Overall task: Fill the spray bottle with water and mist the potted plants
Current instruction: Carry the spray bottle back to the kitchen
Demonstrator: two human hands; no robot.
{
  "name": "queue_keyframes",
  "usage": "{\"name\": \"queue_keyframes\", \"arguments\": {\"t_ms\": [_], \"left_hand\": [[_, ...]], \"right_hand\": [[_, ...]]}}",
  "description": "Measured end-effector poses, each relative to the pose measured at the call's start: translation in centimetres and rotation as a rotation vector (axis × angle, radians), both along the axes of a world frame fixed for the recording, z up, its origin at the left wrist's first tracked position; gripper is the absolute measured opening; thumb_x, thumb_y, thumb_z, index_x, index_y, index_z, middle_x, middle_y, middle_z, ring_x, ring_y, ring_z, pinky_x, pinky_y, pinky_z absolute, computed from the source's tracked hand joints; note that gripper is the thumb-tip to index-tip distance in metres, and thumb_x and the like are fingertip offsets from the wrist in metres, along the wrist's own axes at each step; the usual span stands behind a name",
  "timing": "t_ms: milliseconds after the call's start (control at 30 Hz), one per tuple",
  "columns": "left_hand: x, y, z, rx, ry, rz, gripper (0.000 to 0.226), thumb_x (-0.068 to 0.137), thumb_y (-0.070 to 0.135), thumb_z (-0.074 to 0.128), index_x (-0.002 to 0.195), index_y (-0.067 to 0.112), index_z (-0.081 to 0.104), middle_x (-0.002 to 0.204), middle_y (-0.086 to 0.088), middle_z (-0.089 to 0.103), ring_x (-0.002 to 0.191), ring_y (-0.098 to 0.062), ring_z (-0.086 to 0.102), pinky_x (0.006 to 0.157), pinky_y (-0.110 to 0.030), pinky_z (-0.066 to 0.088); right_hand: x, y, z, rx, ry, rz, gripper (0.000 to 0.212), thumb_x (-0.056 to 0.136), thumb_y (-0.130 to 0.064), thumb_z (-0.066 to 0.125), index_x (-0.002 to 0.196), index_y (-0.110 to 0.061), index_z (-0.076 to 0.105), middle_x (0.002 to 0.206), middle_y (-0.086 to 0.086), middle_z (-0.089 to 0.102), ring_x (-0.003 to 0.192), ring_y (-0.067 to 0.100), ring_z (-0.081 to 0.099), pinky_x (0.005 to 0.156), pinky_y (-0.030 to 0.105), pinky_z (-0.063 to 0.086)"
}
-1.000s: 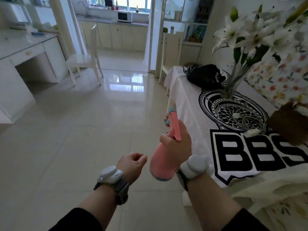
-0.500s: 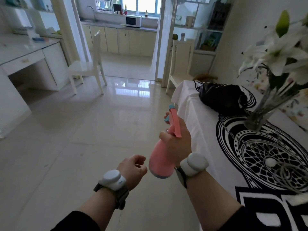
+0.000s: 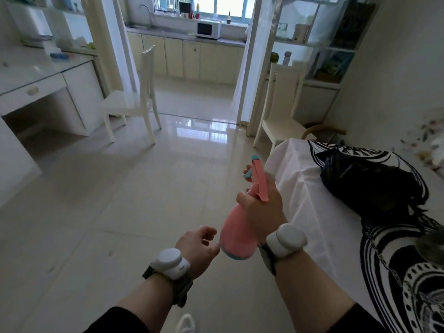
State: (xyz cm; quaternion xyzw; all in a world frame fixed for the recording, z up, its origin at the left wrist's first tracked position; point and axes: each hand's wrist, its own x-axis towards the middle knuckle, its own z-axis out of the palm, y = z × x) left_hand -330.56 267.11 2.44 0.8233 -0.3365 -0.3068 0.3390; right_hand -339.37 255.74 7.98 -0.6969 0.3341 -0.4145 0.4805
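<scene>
No legible txt, label, brand or no. is seen anywhere. The tablecloth (image 3: 300, 188) at 3 o'clock is printed w/ black graphics only; no letters are shown there. Microwave (image 3: 208, 30) at 12 o'clock: markings too small to be read.

The right hand (image 3: 262, 210) is covering the neck of the pink spray bottle (image 3: 236, 234), while the table (image 3: 300, 188) is running off the frame's right edge.
</scene>
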Motion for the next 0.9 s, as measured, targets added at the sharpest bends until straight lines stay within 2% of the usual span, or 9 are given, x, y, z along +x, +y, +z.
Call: {"name": "queue_keyframes", "arguments": {"t_ms": [167,300,400,467,533,633,700,833,900], "left_hand": [[7.9,-7.5,0.4,0.027,0.019,-0.049,0.041,0.083,0.029,0.062,0.124,0.026,0.061,0.116,0.007,0.067,0.100,-0.009,0.064,0.090,-0.026,0.051],[13.1,-13.4,0.2,0.055,0.073,-0.038,0.035,0.085,0.032,0.062,0.119,0.025,0.065,0.112,0.006,0.070,0.100,-0.010,0.065,0.085,-0.020,0.048],[17.1,-19.4,-1.1,0.011,0.290,0.072,0.027,0.086,0.031,0.062,0.105,0.015,0.071,0.090,-0.001,0.072,0.084,-0.019,0.067,0.079,-0.032,0.055],[18.3,-21.5,-1.0,-0.033,0.472,0.170,0.024,0.089,0.024,0.060,0.097,0.004,0.071,0.081,-0.008,0.068,0.073,-0.023,0.062,0.070,-0.035,0.052],[20.2,-25.2,-1.0,-0.046,0.582,0.260,0.026,0.093,0.023,0.056,0.091,0.000,0.069,0.084,-0.015,0.066,0.072,-0.025,0.060,0.068,-0.034,0.049],[23.2,-31.2,-0.5,-0.081,0.686,0.332,0.036,0.096,0.031,0.051,0.097,0.000,0.067,0.094,-0.019,0.070,0.081,-0.028,0.065,0.072,-0.036,0.054],[25.6,-36.6,-0.1,-0.088,0.748,0.397,0.040,0.097,0.036,0.049,0.099,0.000,0.066,0.098,-0.019,0.070,0.089,-0.029,0.067,0.072,-0.037,0.056],[29.2,-44.3,1.9,-0.097,0.896,0.447,0.046,0.097,0.040,0.048,0.102,-0.002,0.064,0.101,-0.021,0.070,0.095,-0.032,0.067,0.079,-0.040,0.056],[30.7,-47.0,2.1,-0.105,0.944,0.484,0.047,0.095,0.041,0.050,0.102,-0.003,0.063,0.101,-0.021,0.070,0.095,-0.033,0.067,0.083,-0.042,0.056]], "right_hand": [[7.3,-7.3,0.6,0.027,-0.020,-0.051,0.057,0.068,-0.012,0.061,0.111,-0.049,0.053,0.119,-0.004,0.062,0.102,0.017,0.061,0.088,0.037,0.054],[12.4,-12.8,1.3,0.020,-0.027,-0.074,0.057,0.069,-0.011,0.061,0.113,-0.046,0.053,0.117,-0.001,0.062,0.094,0.013,0.059,0.078,0.026,0.051],[16.6,-18.7,1.3,0.032,-0.048,-0.099,0.057,0.070,-0.009,0.061,0.107,-0.051,0.051,0.111,-0.011,0.060,0.089,0.005,0.057,0.075,0.020,0.049],[18.1,-20.7,1.4,0.043,-0.041,-0.083,0.058,0.073,-0.005,0.062,0.104,-0.053,0.051,0.108,-0.009,0.059,0.085,0.006,0.056,0.071,0.019,0.048],[20.4,-24.2,1.1,0.051,-0.035,-0.079,0.057,0.075,-0.002,0.063,0.100,-0.051,0.049,0.103,-0.003,0.060,0.081,0.010,0.055,0.068,0.024,0.047],[23.8,-30.2,0.7,0.061,-0.029,-0.053,0.050,0.073,-0.007,0.063,0.097,-0.050,0.050,0.100,-0.002,0.060,0.079,0.009,0.055,0.067,0.022,0.047],[26.6,-35.9,0.8,0.082,-0.001,-0.022,0.042,0.075,-0.006,0.066,0.095,-0.041,0.053,0.099,0.000,0.061,0.075,0.005,0.055,0.067,0.025,0.045],[30.8,-43.3,2.0,-0.001,-0.024,0.044,0.059,0.073,-0.004,0.063,0.110,-0.049,0.053,0.119,-0.002,0.062,0.096,0.010,0.059,0.079,0.021,0.050],[32.3,-45.8,2.2,-0.031,-0.025,0.053,0.064,0.073,-0.002,0.063,0.112,-0.051,0.053,0.122,-0.003,0.061,0.100,0.013,0.059,0.081,0.021,0.050]]}}
